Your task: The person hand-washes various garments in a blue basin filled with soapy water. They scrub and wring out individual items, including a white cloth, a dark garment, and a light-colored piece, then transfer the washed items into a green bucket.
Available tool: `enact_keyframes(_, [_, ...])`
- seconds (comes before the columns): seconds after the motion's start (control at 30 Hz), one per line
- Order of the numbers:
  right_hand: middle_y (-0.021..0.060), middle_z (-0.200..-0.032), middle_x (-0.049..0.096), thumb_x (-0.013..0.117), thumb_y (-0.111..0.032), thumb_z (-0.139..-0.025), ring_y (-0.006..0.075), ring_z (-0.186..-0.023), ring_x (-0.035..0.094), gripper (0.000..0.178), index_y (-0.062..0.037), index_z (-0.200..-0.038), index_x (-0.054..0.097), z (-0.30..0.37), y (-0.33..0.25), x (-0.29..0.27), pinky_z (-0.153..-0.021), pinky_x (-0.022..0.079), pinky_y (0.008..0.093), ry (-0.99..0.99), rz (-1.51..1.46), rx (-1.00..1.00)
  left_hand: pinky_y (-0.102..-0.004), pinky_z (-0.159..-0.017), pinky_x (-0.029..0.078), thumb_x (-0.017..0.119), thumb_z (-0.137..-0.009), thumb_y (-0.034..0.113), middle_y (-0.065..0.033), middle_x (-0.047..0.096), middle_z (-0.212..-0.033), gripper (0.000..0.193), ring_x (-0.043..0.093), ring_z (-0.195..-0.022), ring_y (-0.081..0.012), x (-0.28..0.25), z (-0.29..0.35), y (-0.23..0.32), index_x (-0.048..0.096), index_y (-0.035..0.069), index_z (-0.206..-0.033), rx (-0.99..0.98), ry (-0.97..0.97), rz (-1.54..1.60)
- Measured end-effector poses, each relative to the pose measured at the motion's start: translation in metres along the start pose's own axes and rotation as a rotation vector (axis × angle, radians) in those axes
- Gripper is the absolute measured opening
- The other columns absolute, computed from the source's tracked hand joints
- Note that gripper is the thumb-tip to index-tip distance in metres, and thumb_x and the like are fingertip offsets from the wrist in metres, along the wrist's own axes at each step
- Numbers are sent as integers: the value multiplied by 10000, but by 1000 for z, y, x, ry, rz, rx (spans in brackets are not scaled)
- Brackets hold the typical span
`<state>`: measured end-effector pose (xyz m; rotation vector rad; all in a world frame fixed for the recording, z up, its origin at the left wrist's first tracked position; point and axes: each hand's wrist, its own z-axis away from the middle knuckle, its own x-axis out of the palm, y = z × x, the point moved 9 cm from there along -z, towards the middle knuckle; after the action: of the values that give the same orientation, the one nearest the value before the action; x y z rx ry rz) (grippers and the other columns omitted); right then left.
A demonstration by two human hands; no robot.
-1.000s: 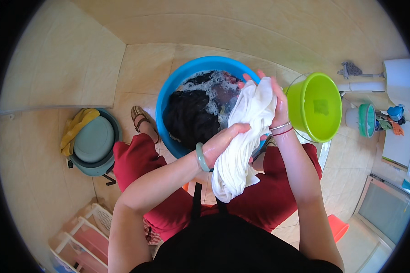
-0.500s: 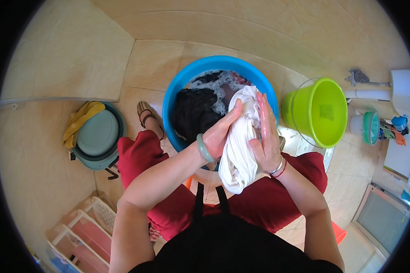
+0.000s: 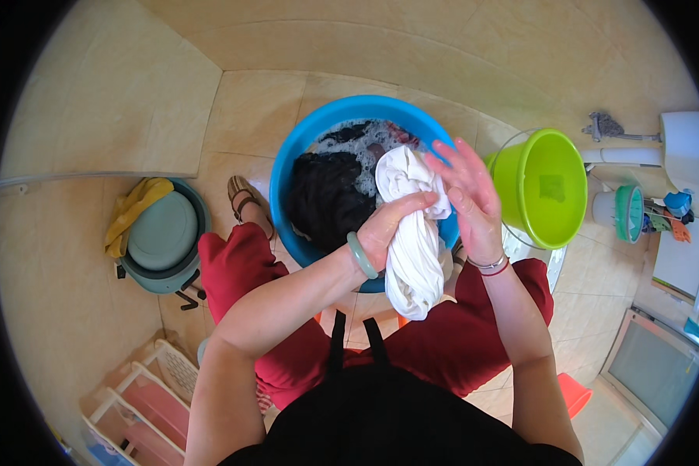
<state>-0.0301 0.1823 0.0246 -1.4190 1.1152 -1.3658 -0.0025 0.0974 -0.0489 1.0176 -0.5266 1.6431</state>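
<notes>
Bunched white cloth [image 3: 413, 260] is gripped by my left hand [image 3: 387, 227], the thumb lying across its top and the fingers hidden beneath. My right hand [image 3: 474, 203] is off the cloth, just to its right, with the fingers apart and nothing in them. Below both hands stands a blue basin [image 3: 284, 167] of sudsy water. Dark, soaked clothes [image 3: 326, 194] fill its left side, and white foam [image 3: 357, 144] floats near the far side. What kind of garment the white cloth is, I cannot tell.
A lime green bucket [image 3: 571, 210] with a wire handle stands right of the basin. To the left are stacked grey-green basins [image 3: 163, 237] with a yellow cloth [image 3: 130, 221]. A white rack [image 3: 120, 412] is at lower left. Tiled walls rise ahead and at left.
My right hand has let go of the white cloth and moved right, its fingers spreading. My left hand keeps hold of it, now with the thumb over the top.
</notes>
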Motion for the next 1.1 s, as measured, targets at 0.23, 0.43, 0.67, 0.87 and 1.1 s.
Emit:
enact_keyframes(0.23, [98,-1486,282,696,-499,-769,229,-1339,326,990,-106,-1485,137,-4,30,-11,-1093,268,380,-49,-477,211,-332,-634,548,633,-846,284,-96,657,-898,378,643,-697,-199,36,16,3,563,44,-1129,-80,-144,33])
enact_keyframes(0.43, [194,-1451,324,705,-594,-706,333,-1259,431,990,-90,-1443,277,-16,3,19,-1047,347,472,-318,-544,209,-317,-742,529,665,-812,194,-90,647,-943,380,641,-823,-185,37,16,-16,558,45,-1144,-154,-231,-53])
enact_keyframes(0.67, [100,-1122,578,803,-105,-645,212,-1047,549,505,-29,-1116,639,-17,-35,30,-917,420,326,-445,280,74,-291,-838,491,715,-741,79,-37,577,-1082,567,586,-985,-130,46,27,0,463,61,-1249,-75,-211,-389])
enact_keyframes(0.87, [88,-1032,583,730,-11,-689,206,-957,569,270,-48,-939,637,-14,-27,36,-847,446,304,-381,486,-9,-308,-884,450,738,-669,37,-55,565,-1102,616,558,-1036,-165,34,24,6,475,53,-1226,100,-132,-482])
enact_keyframes(1.1, [100,-944,626,646,4,-743,229,-899,601,237,-48,-973,652,-13,-11,44,-814,476,324,-225,619,-103,-309,-843,469,746,-609,65,-73,637,-969,467,603,-937,-180,2,8,18,594,37,-1049,312,70,-903])
